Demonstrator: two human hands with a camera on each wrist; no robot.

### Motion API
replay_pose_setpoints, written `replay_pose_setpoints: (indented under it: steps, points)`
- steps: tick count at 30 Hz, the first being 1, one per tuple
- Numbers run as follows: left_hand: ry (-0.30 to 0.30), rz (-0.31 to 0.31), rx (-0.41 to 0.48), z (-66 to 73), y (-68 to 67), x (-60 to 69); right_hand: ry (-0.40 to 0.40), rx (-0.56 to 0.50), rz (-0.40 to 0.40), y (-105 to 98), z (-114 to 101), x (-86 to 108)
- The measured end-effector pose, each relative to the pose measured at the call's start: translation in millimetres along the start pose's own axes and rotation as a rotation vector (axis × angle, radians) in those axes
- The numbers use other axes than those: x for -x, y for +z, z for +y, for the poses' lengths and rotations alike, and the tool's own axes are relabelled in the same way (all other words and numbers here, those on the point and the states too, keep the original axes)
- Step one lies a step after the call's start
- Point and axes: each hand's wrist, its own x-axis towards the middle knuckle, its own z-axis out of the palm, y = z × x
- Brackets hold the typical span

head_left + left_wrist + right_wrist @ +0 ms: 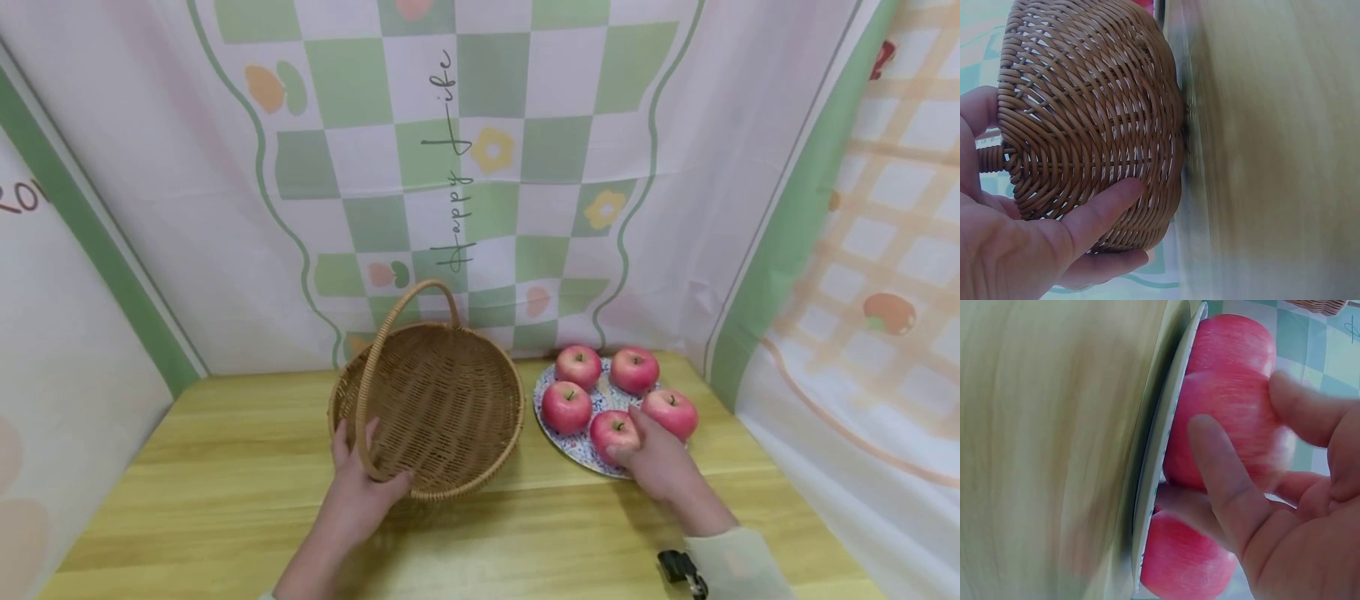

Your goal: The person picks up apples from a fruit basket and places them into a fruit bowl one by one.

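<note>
A brown wicker basket point(442, 408) with an arched handle stands on the table, and nothing lies inside it. My left hand point(360, 487) grips its near-left rim at the foot of the handle. In the left wrist view, some fingers of the left hand point(1029, 244) lie along the woven outside. On a blue-patterned plate point(581, 450) to the right sit several red apples point(577, 367). The fingers and thumb of my right hand point(663, 458) are round the nearest apple point(611, 433). In the right wrist view this apple point(1229, 425) is between the fingers, low over the plate rim point(1154, 469).
The wooden table point(247, 467) ends at a cloth backdrop point(495, 217) close behind the basket and plate. Hanging cloths point(862, 358) close off both sides. A black clip point(681, 568) hangs by the right sleeve point(738, 567).
</note>
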Motion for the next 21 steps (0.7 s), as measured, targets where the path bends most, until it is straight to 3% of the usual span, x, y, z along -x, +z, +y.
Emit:
replay_pose_setpoints:
  steps: [14, 21]
  points:
    - [-0.007, 0.004, 0.017, -1.1, 1.6, 0.1, 0.044, 0.086, 0.041, -0.5, -1.0, -0.1]
    - [-0.023, -0.011, 0.008, 0.8, -5.6, 1.6, 0.064, 0.106, 0.065, -6.3, -10.6, 2.9]
